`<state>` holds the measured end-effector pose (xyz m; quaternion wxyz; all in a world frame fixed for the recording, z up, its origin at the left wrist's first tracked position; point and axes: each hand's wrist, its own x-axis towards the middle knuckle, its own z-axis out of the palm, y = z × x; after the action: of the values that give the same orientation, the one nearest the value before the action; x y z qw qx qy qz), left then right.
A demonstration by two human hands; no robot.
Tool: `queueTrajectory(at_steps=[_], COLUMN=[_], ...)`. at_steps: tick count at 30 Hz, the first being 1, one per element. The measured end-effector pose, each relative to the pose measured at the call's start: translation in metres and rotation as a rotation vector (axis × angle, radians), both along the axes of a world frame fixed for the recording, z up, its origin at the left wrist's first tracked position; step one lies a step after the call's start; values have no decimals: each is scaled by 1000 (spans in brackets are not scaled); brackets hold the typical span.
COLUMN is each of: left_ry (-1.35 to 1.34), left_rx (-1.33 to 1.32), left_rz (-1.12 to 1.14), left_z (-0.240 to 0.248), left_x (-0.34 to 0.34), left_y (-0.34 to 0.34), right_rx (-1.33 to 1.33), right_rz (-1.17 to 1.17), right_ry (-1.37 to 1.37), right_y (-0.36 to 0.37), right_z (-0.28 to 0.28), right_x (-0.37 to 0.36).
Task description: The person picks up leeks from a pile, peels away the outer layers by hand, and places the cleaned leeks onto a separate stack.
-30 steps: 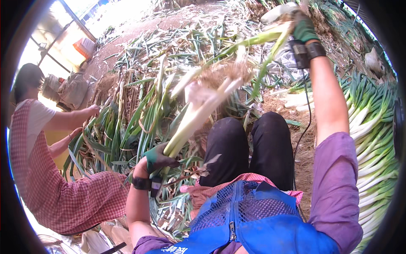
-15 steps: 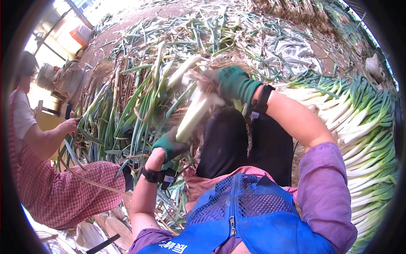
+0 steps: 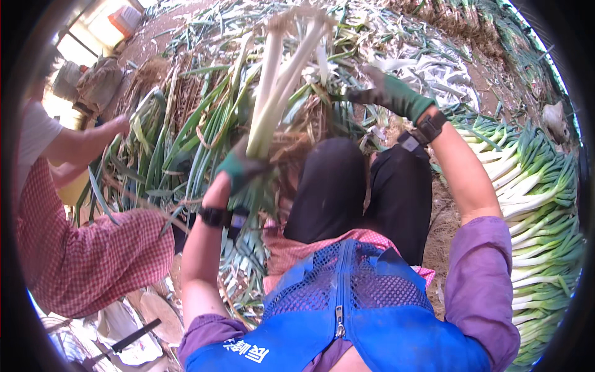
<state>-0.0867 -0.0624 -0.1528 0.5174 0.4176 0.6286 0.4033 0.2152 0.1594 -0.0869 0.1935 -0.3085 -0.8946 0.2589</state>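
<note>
Leaf scraps (image 3: 214, 37) litter the ground (image 3: 155, 48) ahead of me, and a long row of pale-stemmed onions (image 3: 530, 248) lies on my right. The onion stalks (image 3: 266, 111) stand up from my left grip (image 3: 243, 167), roots uppermost, in front and left of my knees (image 3: 334, 164). I judge them light, fairly stiff along the white shanks, limp in the leaves, easily bruised; the pale-green stretch seems the place to hold. My left grip wraps around them there, though blur hides how tightly; my right grip (image 3: 392, 93) is spread and empty, apart from the stalks.
</note>
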Motion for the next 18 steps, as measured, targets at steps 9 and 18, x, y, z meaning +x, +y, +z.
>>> queueTrajectory(at_steps=[9,18], left_ry=[248,186], left_rx=[406,580], left_rz=[-230,-104], left_z=[49,72], left_x=[49,77], left_y=[72,52], right_rx=[-899,-955], right_rz=[136,276], right_ry=[773,1042], right_y=[-20,-60], right_z=[17,24], right_x=[-82,-84])
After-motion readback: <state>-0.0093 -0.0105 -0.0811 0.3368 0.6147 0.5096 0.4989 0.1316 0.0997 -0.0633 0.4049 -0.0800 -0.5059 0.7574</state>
